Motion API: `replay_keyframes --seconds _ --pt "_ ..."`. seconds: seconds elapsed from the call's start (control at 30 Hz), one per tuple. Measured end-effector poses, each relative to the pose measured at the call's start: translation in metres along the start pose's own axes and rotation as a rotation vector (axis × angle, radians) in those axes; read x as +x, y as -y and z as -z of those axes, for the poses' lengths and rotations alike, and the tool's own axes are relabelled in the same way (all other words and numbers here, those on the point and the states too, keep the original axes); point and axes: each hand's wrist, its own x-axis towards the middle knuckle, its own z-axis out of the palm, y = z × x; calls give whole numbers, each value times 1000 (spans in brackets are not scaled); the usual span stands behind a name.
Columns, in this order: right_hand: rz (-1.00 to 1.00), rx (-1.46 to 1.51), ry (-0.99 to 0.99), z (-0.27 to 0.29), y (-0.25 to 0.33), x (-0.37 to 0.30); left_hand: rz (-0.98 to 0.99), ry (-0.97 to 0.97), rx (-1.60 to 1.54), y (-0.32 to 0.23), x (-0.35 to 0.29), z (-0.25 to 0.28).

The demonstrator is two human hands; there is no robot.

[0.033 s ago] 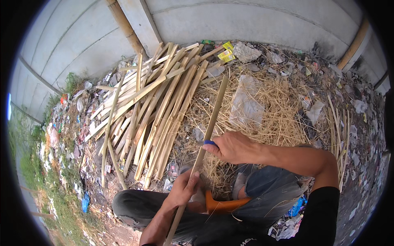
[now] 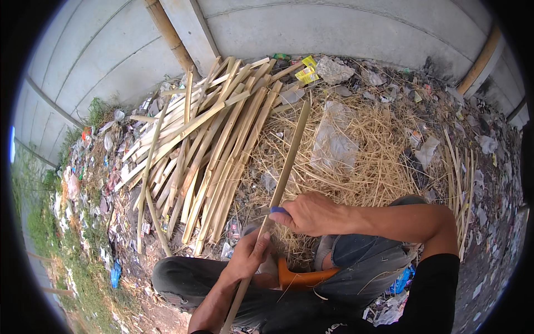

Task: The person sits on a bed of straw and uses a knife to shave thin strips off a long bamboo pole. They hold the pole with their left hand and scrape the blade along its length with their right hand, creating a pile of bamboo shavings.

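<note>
A long bamboo strip (image 2: 292, 150) slants from my lap up toward the far side. My left hand (image 2: 247, 256) is closed around its lower part, thumb on top. Just above, my right hand (image 2: 311, 214) is closed against the strip, with blue material (image 2: 281, 211) at its thumb. A thin grey blade-like tip pokes out beyond the strip there; the rest of that small tool is hidden by the fingers. Between my bent legs lies an orange curved object (image 2: 306, 279), partly covered.
A pile of split bamboo strips (image 2: 206, 145) lies at left. Dry shavings (image 2: 384, 156) surround a pale sheet (image 2: 335, 136) ahead. Thin strips (image 2: 460, 189) lie at right. Litter covers the ground up to a grey panel wall (image 2: 334, 28) with bamboo posts (image 2: 173, 39).
My right hand has slid a short way down the bamboo strip, nearer to my left hand. My left hand and the strip have barely moved.
</note>
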Motion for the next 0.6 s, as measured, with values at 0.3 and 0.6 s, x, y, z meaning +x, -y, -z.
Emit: replay_keyframes --seconds 0.3,0.6 --pt "-116 -15 -14 24 -22 11 8 -67 60 2 -8 -5" --pt "-293 -63 -259 66 -90 35 17 -28 137 6 -9 -1"
